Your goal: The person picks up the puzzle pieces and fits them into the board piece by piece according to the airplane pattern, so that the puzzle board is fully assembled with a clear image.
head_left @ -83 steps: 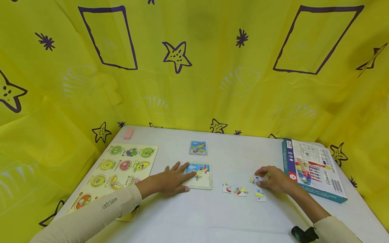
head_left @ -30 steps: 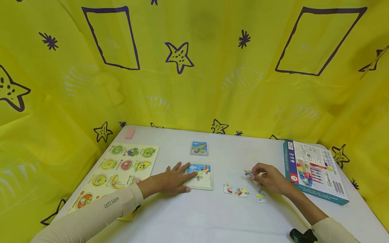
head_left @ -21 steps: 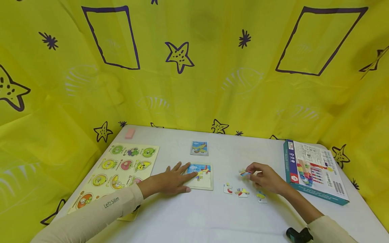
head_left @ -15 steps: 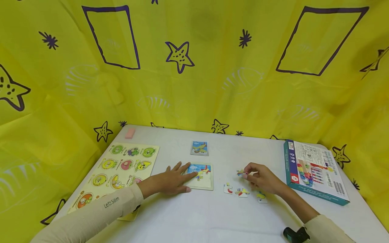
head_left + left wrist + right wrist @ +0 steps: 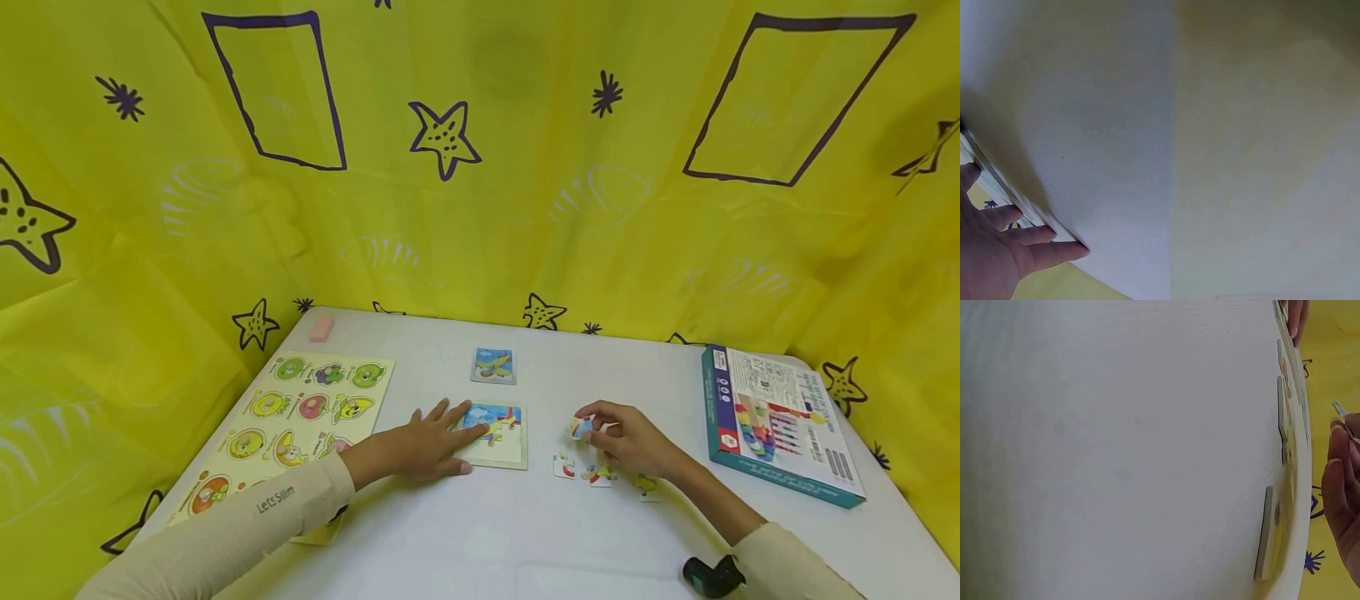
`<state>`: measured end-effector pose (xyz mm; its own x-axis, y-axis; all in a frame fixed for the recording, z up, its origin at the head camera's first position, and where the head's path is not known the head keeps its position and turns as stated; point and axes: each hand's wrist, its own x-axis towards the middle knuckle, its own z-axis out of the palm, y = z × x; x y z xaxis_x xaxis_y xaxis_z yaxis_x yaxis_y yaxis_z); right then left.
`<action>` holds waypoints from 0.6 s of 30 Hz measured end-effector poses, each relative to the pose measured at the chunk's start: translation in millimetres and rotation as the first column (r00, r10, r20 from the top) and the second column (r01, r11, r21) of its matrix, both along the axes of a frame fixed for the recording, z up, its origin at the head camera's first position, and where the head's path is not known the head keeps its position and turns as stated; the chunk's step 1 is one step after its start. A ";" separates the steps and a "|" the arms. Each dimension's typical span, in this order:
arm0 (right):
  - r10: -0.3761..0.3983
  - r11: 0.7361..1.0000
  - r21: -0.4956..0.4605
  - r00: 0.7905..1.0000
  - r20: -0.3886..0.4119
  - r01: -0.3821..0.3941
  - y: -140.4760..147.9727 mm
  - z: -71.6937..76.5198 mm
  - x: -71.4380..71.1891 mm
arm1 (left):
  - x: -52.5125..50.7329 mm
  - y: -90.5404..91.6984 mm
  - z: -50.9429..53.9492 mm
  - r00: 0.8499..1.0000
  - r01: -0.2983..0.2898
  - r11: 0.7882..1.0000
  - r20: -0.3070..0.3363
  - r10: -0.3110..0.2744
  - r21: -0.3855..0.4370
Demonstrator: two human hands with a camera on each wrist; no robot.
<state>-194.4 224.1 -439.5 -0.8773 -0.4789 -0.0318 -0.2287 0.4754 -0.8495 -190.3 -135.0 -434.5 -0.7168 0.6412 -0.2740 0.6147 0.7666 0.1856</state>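
Note:
My left hand (image 5: 429,444) lies with spread fingers across the left side of a small puzzle tray (image 5: 491,457), partly filled with an airplane picture. Between thumb and fingertips my right hand (image 5: 630,437) pinches a blue, yellow and red jigsaw piece (image 5: 581,428), to the right of the tray. In the right wrist view this piece (image 5: 1339,409) is seen edge-on, lifted off the table. Below it on the table are more loose pieces: a red and white one (image 5: 565,466), a yellow and red one (image 5: 597,476) and a yellow one (image 5: 647,485), partly shaded by the right hand.
Behind the tray lies a small airplane picture card (image 5: 493,366). A fruit board (image 5: 300,400) covers the left side of the table, with a pink block (image 5: 322,328) beyond it. At the right stands a teal-edged box (image 5: 783,425). Yellow patterned cloth (image 5: 495,242) surrounds the table.
The right hand has picked up the jigsaw piece from the right of the loose ones and carried it left toward the tray, turning it. My left hand stays in place.

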 end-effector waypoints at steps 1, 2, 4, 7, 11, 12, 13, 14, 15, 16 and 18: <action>-0.001 1.000 -0.003 1.000 0.005 0.001 -0.9 -0.2 -0.3 | 0.2 0.0 0.4 1.000 -0.001 1.000 0.001 0.001 0.000; 0.000 1.000 -0.009 1.000 0.010 0.000 -1.5 -0.5 -0.7 | 0.4 0.1 0.8 1.000 -0.001 1.000 0.002 0.001 0.001; 0.000 1.000 -0.022 1.000 0.012 0.000 -2.9 -1.3 -1.2 | 0.8 0.2 1.4 1.000 -0.004 1.000 0.007 0.004 0.005; 0.002 1.000 -0.029 1.000 0.011 -0.001 -4.7 -2.2 -2.1 | 1.1 0.4 2.2 1.000 -0.005 1.000 0.010 0.005 0.009; 0.016 1.000 -0.005 1.000 -0.008 -0.016 -7.0 -4.0 -3.8 | 1.0 0.5 2.2 1.000 -0.005 1.000 0.015 0.005 0.014; 0.020 1.000 0.001 1.000 -0.014 -0.020 -7.7 -4.5 -4.3 | 1.1 0.5 2.2 1.000 -0.005 1.000 0.017 0.005 0.016; 0.025 1.000 0.003 1.000 -0.014 -0.025 -8.3 -5.0 -4.7 | 0.9 0.5 2.2 1.000 -0.005 1.000 0.019 0.005 0.016; 0.029 1.000 0.000 1.000 -0.013 -0.029 -9.1 -5.3 -5.1 | 0.9 0.4 2.0 1.000 -0.005 1.000 0.020 0.005 0.016; 0.032 0.999 -0.002 0.999 -0.009 -0.032 -9.9 -5.4 -5.5 | 0.9 0.4 1.8 1.000 -0.005 1.000 0.021 0.005 0.016; 0.036 0.999 -0.001 0.999 -0.006 -0.036 -10.9 -5.4 -5.6 | 0.8 0.3 1.5 1.000 -0.005 1.000 0.021 0.004 0.016; 0.046 0.999 -0.010 0.999 0.008 -0.046 -13.0 -5.3 -5.8 | 1.1 0.1 1.2 1.000 -0.004 1.000 0.019 0.004 0.016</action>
<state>-200.2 211.1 -444.8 -0.8543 -0.5187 -0.0338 -0.2431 0.4562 -0.8560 -189.3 -134.9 -433.2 -0.7141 0.6427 -0.2774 0.6081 0.7659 0.2091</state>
